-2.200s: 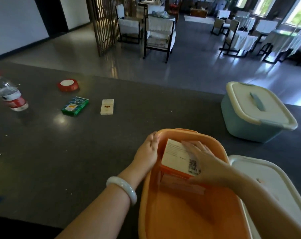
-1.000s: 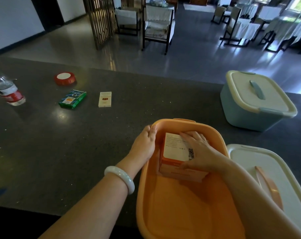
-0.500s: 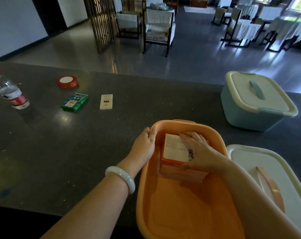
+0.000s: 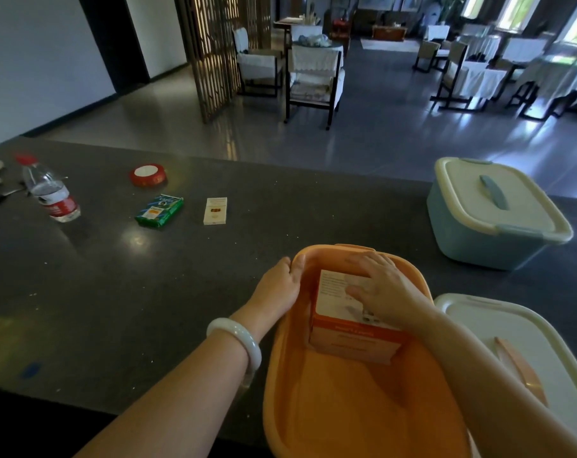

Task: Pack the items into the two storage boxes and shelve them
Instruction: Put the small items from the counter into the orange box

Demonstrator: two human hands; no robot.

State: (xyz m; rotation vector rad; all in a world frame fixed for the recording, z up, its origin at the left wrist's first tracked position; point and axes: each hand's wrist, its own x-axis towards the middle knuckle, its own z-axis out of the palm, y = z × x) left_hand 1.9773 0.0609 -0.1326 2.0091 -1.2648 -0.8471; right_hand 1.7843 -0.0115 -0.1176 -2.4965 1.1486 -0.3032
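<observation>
An open orange storage box (image 4: 346,411) stands at the near edge of the dark table. Inside it, against the far wall, sits an orange-and-white carton (image 4: 353,340). My right hand (image 4: 382,287) lies flat on the carton's top, fingers spread and reaching its far edge. My left hand (image 4: 277,282) grips the box's left rim with the thumb over the edge. The box's cream lid (image 4: 478,328) lies to the right. A light blue storage box (image 4: 468,242) with its lid on stands at the far right.
On the table (image 4: 115,292) to the far left lie a green packet (image 4: 159,211), a small white box (image 4: 215,210), a red tape roll (image 4: 147,175) and a water bottle (image 4: 51,193). Beyond the table is a floor with chairs.
The carton went from tilted on the rim to down inside the box. My right hand slid forward from gripping its side to lying flat on top. My left hand stayed on the rim.
</observation>
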